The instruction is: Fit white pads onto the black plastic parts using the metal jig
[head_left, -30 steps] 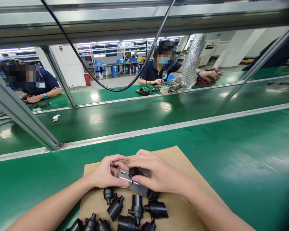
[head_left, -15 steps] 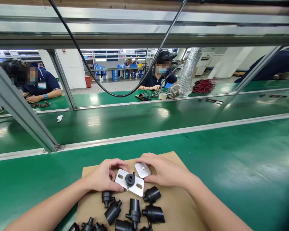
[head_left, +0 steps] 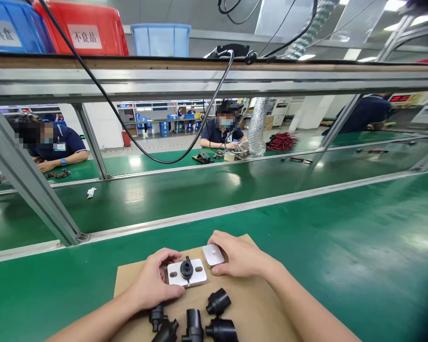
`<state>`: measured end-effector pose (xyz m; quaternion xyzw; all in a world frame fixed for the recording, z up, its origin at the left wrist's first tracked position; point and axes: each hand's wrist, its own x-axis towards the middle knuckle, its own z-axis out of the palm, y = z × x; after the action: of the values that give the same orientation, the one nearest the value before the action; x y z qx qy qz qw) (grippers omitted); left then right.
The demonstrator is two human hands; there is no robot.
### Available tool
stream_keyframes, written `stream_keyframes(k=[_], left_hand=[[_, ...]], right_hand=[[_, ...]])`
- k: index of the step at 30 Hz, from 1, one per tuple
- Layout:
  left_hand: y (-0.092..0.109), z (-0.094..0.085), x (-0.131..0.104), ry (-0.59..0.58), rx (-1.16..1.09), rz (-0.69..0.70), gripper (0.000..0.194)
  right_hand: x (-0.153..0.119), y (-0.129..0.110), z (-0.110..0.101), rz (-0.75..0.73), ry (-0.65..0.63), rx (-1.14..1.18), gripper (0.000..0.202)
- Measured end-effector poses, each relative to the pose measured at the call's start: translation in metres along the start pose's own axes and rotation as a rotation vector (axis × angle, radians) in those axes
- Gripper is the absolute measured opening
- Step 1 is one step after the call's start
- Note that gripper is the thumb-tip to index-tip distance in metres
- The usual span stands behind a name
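Note:
My left hand (head_left: 151, 282) grips a white metal plate (head_left: 199, 274) with two slots, and a small black part (head_left: 187, 269) sits in the plate's middle. Just to its right, my right hand (head_left: 239, 256) holds a smaller white plate (head_left: 213, 254) flat by its edge. Both plates rest over a brown cardboard sheet (head_left: 264, 308) on the green bench. Several black plastic parts (head_left: 217, 301) lie on the cardboard just below my hands.
A green conveyor belt (head_left: 207, 190) runs behind a metal rail. Slanted metal frame posts (head_left: 28, 185) stand at the left. Two people sit across the line, one at the left (head_left: 57, 145), one in the middle (head_left: 221, 130). Red and blue bins (head_left: 85, 28) sit on the overhead shelf.
My right hand lifted off the slotted plate and drew the small plate aside to the right. The view tilted upward, so the overhead shelf and bins now show.

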<state>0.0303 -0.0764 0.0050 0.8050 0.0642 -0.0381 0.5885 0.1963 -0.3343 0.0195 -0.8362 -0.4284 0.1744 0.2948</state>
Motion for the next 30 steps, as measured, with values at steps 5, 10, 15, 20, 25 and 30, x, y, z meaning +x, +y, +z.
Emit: stream_keyframes(k=[5, 10, 15, 20, 25, 30], left_hand=[[-0.006, 0.003, 0.003, -0.004, -0.074, 0.057, 0.068], [-0.016, 0.007, 0.006, 0.005, -0.116, 0.092, 0.066], [-0.024, 0.010, 0.007, 0.022, -0.162, 0.102, 0.071], [-0.025, 0.009, 0.004, 0.005, -0.220, 0.119, 0.097], [-0.023, 0.005, 0.001, 0.016, -0.215, 0.103, 0.121], [-0.019, -0.001, 0.003, -0.064, -0.257, 0.083, 0.122]], right_hand=[[0.003, -0.037, 0.014, -0.148, 0.167, 0.148, 0.030], [-0.005, -0.071, 0.038, -0.240, 0.144, 0.190, 0.031], [-0.009, -0.065, 0.047, -0.147, 0.017, 0.069, 0.053], [-0.006, -0.069, 0.047, -0.212, -0.056, 0.042, 0.076], [-0.003, -0.075, 0.036, -0.126, -0.063, -0.070, 0.119], [-0.003, -0.070, 0.026, -0.414, -0.109, 0.125, 0.100]])
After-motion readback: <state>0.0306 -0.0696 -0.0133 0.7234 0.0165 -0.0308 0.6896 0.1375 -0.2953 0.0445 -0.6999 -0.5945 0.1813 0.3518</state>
